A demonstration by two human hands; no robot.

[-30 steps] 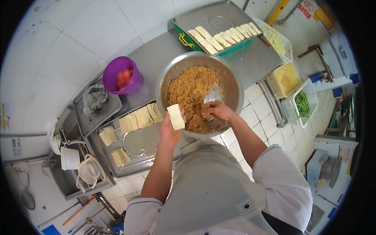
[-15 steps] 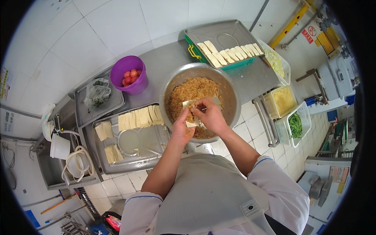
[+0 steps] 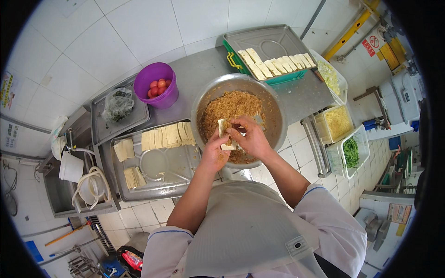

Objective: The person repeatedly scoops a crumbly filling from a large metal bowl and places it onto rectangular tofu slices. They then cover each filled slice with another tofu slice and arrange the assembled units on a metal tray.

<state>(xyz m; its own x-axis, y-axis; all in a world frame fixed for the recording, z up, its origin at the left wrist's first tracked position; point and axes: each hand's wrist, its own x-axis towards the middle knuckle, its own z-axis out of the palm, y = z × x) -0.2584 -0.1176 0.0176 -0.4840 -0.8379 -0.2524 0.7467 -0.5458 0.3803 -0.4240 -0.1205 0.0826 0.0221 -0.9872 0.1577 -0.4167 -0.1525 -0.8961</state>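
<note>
Over a wide steel bowl [image 3: 277, 109] of brown minced filling [image 3: 232, 105], my left hand [image 3: 215, 152] grips a pale, thin wrapper sheet [image 3: 221, 127] with some filling on it. My right hand [image 3: 252, 139] meets it from the other side, fingers bent and pinching at the wrapper; the exact contact is partly hidden by the fingers. To the left, stacks of similar pale sheets [image 3: 167, 136] lie on a steel tray [image 3: 174, 180]. Finished-looking pale rolls [image 3: 283, 64] sit in a row on another tray [image 3: 263, 41] at the far right.
A purple bucket [image 3: 168, 98] of tomatoes stands beyond the left tray, beside a tray holding a plastic bag of dark greens [image 3: 117, 107]. The rolls' tray rests on a green crate [image 3: 283, 79]. Baskets of shredded yellow food [image 3: 337, 121] and green vegetables [image 3: 351, 153] stand at right.
The wrapper sheet lay flatter between my hands; now it looks narrower, with its side raised. My right fingers have closed in on it. The whole view has shifted slightly.
</note>
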